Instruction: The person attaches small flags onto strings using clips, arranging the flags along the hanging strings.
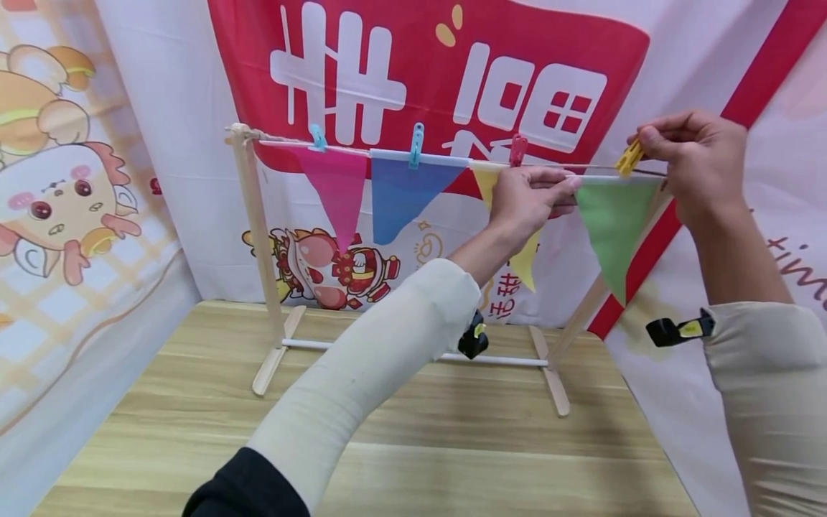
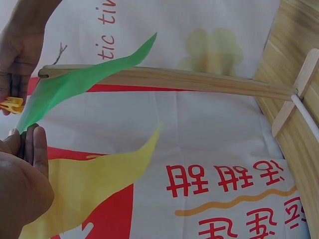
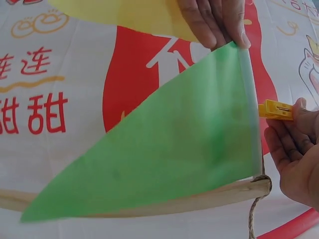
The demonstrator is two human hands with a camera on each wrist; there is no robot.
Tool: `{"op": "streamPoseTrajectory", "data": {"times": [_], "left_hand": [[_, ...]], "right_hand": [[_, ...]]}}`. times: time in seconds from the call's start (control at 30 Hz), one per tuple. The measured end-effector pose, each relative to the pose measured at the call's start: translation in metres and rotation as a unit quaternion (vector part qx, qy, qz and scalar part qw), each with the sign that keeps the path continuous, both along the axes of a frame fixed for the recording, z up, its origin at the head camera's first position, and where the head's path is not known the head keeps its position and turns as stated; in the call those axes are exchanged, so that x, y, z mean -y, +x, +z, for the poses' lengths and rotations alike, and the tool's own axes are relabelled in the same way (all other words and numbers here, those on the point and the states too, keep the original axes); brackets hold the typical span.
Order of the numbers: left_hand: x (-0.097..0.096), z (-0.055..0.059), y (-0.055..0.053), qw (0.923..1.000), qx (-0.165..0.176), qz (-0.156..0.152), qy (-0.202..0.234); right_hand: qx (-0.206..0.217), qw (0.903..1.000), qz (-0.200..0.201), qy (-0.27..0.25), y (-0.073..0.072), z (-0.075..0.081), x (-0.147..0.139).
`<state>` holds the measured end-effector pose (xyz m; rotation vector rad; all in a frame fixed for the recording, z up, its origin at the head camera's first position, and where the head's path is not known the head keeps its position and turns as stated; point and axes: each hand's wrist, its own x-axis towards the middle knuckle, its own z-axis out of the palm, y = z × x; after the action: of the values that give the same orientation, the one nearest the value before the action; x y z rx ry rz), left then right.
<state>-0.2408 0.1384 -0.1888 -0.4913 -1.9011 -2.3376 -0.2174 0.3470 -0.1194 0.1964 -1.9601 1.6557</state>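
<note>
My left hand [image 1: 525,199] pinches the upper left corner of a green triangular pennant [image 1: 614,230] between thumb and fingers. A yellow clothespin [image 1: 629,158] is held by my right hand [image 1: 709,164], its tip at the pennant's white top edge [image 3: 251,99] and the string. Whether it bites the cloth cannot be told. To the left, pink [image 1: 336,190], blue [image 1: 410,190] and yellow pennants [image 1: 526,262] hang from the string, with blue clothespins [image 1: 416,146] and a red one [image 1: 518,150] above them. My left hand covers part of the yellow pennant.
The string runs between two wooden posts [image 1: 260,237] on flat feet, joined low down by a white rod [image 1: 306,345]. This frame stands on a wood-grain table [image 1: 452,459]. Printed cloth [image 1: 174,108] hangs behind and at both sides.
</note>
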Motion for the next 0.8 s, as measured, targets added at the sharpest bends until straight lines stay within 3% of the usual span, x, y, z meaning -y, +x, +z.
{"op": "streamPoseTrajectory", "data": {"times": [0.17, 0.47, 0.8], "left_hand": [[-0.0013, 0.0014, -0.0005, 1.0000, 0.001, 0.002, -0.001], [-0.0018, 0.0011, -0.0004, 1.0000, 0.002, 0.008, -0.003], [-0.0021, 0.0020, 0.0008, 0.9999, 0.006, 0.011, -0.004]], "right_hand": [[-0.001, 1.0000, 0.001, -0.008, -0.0013, 0.0018, 0.0016], [0.030, 0.9934, -0.048, 0.099, -0.0043, 0.0035, 0.0017], [0.053, 0.9831, -0.063, 0.164, -0.0054, -0.0008, -0.0027]]}}
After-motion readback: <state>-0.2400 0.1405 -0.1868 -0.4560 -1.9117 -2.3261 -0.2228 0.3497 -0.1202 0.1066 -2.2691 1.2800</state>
